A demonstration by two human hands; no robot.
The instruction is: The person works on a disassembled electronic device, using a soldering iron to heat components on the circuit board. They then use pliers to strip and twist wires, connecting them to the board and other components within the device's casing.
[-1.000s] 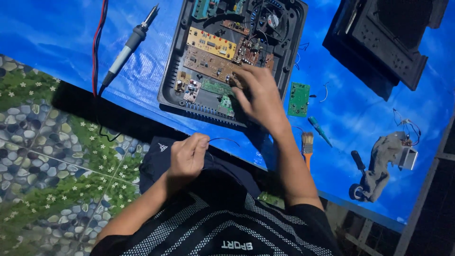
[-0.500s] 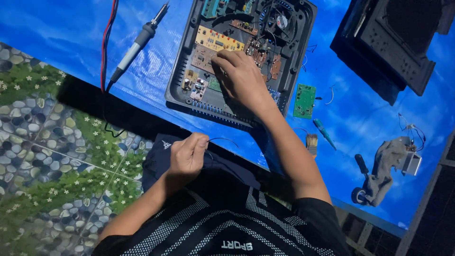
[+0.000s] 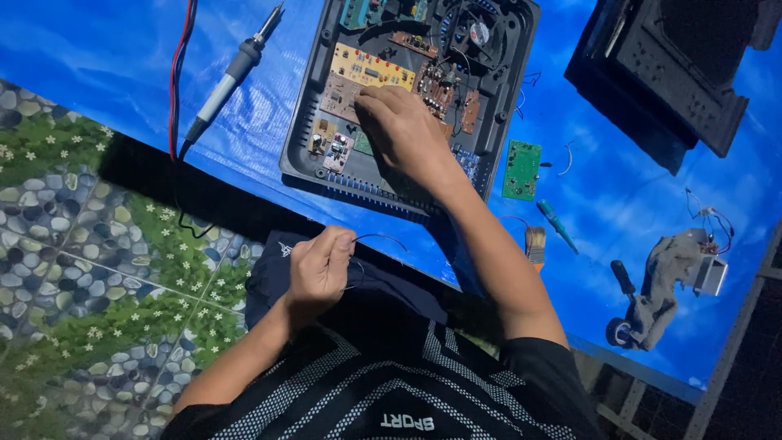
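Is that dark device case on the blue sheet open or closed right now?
Open: the dark case shows bare circuit boards and a fan, and the right hand rests on them.

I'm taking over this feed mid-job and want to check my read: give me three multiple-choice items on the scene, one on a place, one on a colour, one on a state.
1. Where does the soldering iron lie?
A. left of the open device case
B. inside the case
C. on the person's lap

2. What colour is the small loose circuit board right of the case?
A. yellow
B. green
C. red

3. What is the left hand doing?
A. lying flat and empty
B. gripping the brush
C. pinching a thin wire

Answers: 1 A, it rests on the blue sheet beside the case; 2 B, its face is plainly green; 3 C, the fingers close on a thin dark strand.
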